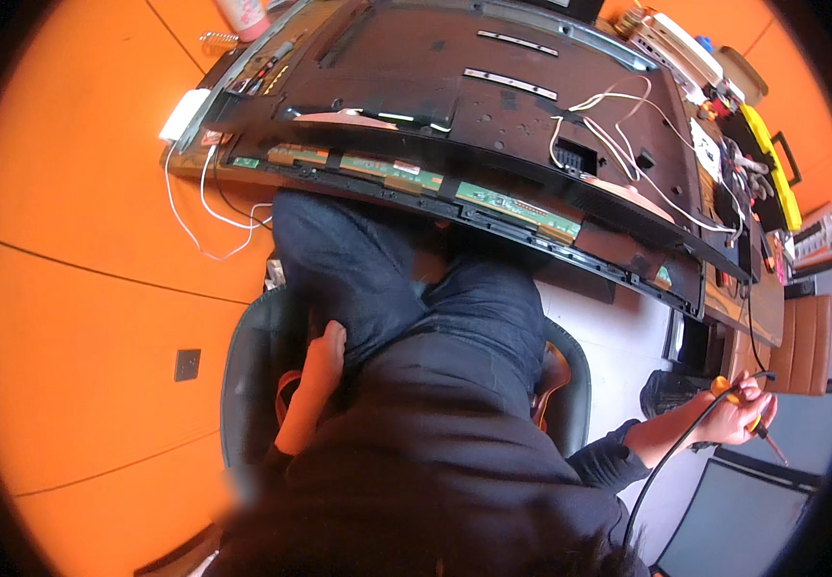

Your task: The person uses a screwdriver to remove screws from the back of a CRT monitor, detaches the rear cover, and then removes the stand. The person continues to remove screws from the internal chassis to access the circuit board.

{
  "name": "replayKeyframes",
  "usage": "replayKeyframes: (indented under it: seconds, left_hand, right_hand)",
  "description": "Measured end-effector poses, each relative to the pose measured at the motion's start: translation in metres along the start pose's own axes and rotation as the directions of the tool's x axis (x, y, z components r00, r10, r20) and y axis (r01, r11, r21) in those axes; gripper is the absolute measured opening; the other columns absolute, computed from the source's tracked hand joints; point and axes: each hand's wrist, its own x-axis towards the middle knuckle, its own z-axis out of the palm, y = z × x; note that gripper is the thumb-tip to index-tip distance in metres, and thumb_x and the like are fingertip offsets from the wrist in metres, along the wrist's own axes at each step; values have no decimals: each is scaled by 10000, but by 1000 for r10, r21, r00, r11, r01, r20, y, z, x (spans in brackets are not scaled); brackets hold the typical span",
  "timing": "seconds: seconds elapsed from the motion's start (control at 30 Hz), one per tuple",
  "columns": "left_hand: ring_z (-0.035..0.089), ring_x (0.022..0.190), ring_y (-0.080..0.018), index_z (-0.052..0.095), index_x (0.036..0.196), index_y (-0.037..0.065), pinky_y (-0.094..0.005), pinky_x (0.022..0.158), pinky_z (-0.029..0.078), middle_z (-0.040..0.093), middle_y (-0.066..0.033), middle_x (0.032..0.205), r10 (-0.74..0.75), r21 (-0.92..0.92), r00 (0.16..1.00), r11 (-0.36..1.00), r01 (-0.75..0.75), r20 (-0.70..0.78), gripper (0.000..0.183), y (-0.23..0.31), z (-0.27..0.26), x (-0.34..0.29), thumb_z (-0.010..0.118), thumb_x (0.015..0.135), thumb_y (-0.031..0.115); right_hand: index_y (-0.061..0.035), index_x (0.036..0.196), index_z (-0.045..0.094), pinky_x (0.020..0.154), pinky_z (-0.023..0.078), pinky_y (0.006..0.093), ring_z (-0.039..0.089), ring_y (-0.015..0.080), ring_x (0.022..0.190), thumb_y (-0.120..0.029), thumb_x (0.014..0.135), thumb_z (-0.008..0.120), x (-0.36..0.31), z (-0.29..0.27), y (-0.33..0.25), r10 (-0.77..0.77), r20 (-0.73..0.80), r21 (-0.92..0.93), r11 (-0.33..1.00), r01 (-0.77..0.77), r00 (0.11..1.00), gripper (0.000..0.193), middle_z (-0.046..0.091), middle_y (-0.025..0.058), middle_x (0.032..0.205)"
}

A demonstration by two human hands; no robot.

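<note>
My right hand [728,420] is out at the far right, away from the table, with its fingers wrapped round a screwdriver [721,387]. The screwdriver has an orange and black handle, and its metal shaft points down to the right. A black cable [667,458] runs up across that hand. My left hand [329,351] rests on my left thigh, its fingers curled in and nothing visible in them. In front of my knees lies a large flat-screen TV [406,72], back side up. Green circuit boards [517,212] show along its near edge.
White cables [618,144] lie over the TV's back, and a white wire [206,197] hangs off the left side. On the right of the table stand a yellow and black toolbox [769,168] and loose tools. A brown chair [806,344] is beyond; an orange wall [99,317] is at left.
</note>
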Motion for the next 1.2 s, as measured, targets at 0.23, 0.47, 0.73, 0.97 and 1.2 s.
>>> replayKeyframes:
  seconds: [0.23,0.47,0.73,0.97,1.2]
  left_hand:
    - [437,557,-104,462,854,-6,-227,515,366,464,-55,627,235,-261,928,913,-313,-288,95,42,-25,5,391,902,37]
    - [443,486,-136,457,808,23,-252,484,370,443,-55,571,385,-228,841,842,-489,-381,128,73,-33,7,378,906,49]
    - [400,463,-116,443,742,15,-241,453,344,429,-45,565,499,-23,690,801,-598,-524,203,87,-53,19,354,910,85]
    - [411,557,-102,448,841,7,-224,526,345,445,-42,637,415,-157,755,817,-554,-508,172,81,-80,36,326,926,94]
    - [510,841,-150,452,1111,-21,-264,774,403,544,-85,873,321,-53,692,886,-460,-646,267,79,-199,98,343,949,160]
  right_hand:
    - [-18,970,491,586,454,304,412,137,530,-46,901,411,0,7,-9,-19,0,39,999,19,1000,109,381,44,561]
    - [-24,1003,484,619,525,332,460,146,542,-26,896,418,2,1,-14,-25,103,128,992,11,994,126,431,62,606]
    - [-17,1063,467,638,541,358,508,161,566,-63,916,379,9,-13,-34,-108,153,210,975,75,982,177,449,61,611]
    - [-43,1036,485,514,494,250,562,129,563,-88,886,473,22,10,-45,379,253,-344,895,-284,890,157,541,46,654]
    - [-22,1007,494,420,438,182,614,134,792,-91,843,558,53,56,-45,826,475,-842,527,-117,303,189,624,97,903]
